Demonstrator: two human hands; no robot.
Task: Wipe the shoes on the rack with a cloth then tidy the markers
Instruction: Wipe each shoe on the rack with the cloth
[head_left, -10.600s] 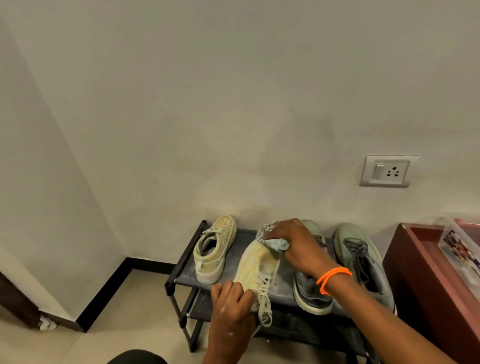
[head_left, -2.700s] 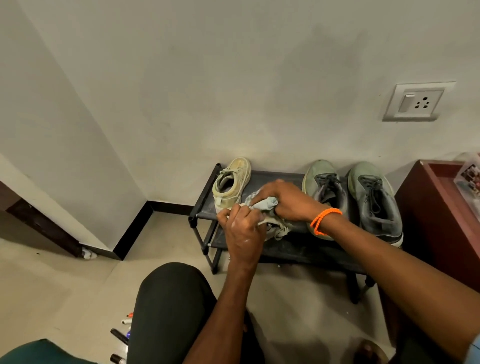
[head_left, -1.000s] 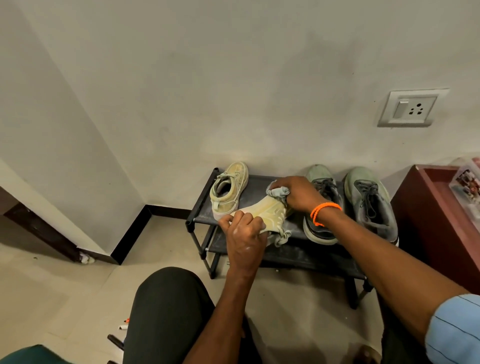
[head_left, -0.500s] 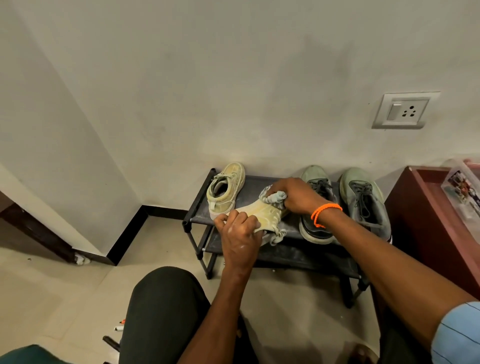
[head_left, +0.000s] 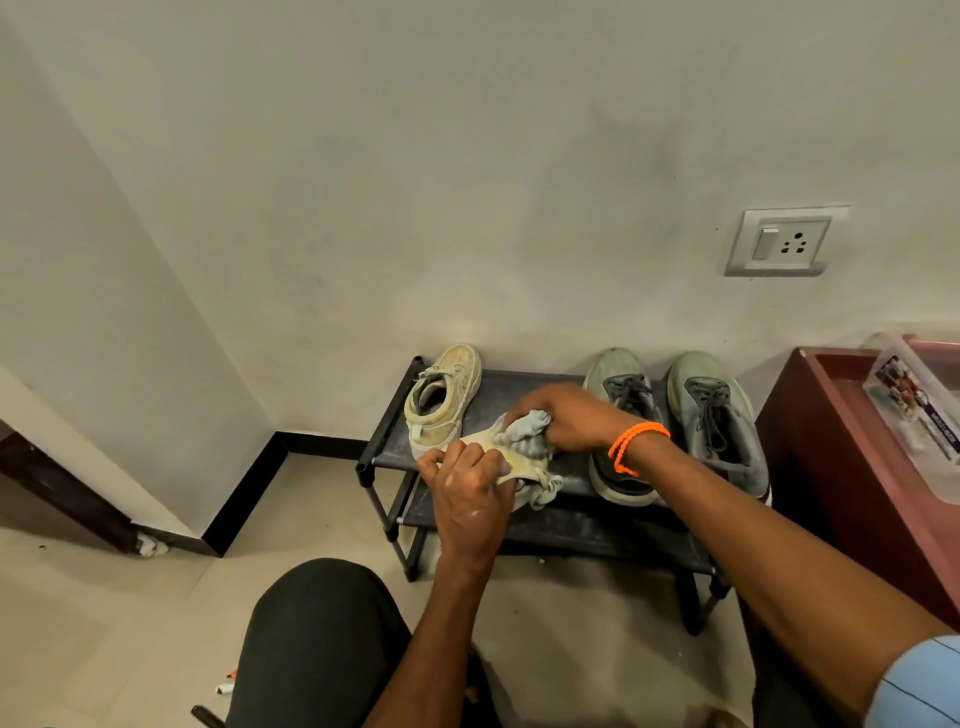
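While the left hand (head_left: 470, 499) is gripping a yellow shoe (head_left: 511, 460), the right hand (head_left: 563, 418) is pressing a cloth (head_left: 527, 426) on it.
At nine o'clock of them its mate (head_left: 441, 397) is sitting on the rack (head_left: 387, 452); at three o'clock two grey shoes (head_left: 675, 421) are resting; marker tips (head_left: 224, 688) are showing at seven o'clock, on the floor.
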